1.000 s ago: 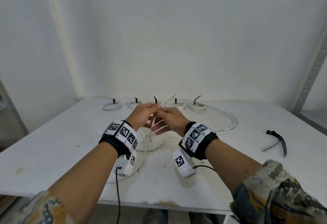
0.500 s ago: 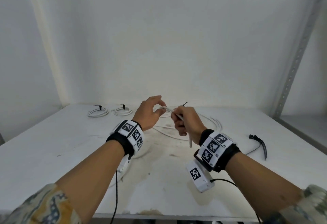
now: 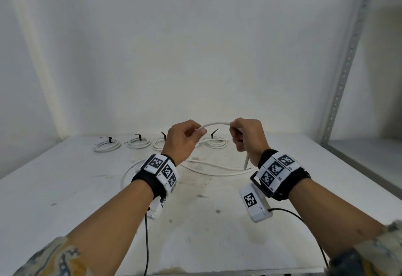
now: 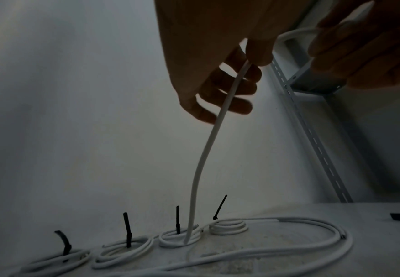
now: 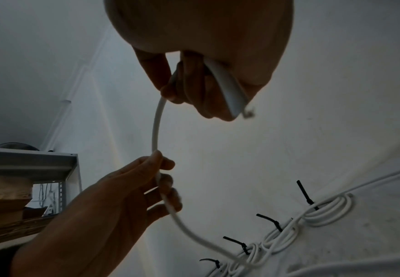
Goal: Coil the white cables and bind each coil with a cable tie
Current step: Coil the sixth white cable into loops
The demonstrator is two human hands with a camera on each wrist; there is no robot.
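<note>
The left hand [image 3: 182, 138] is raised above the table [image 3: 65, 188] and pinches the white cable [image 3: 215, 124] between thumb and forefinger, the other fingers loosely curled. The right hand [image 3: 248, 136] is at the same height, a little apart from it, and its fingers are closed around the same cable near its cut end [image 5: 238, 110], which hangs down below the fist. Between the two hands the cable makes a short arch. From the left hand it goes down to the table, where the rest of it lies in wide loose loops [image 3: 217, 170]. Behind the hands, along the far edge of the table, four finished coils [image 4: 125, 249] lie in a row, each bound with a black cable tie [image 4: 128, 230] that stands up.
</note>
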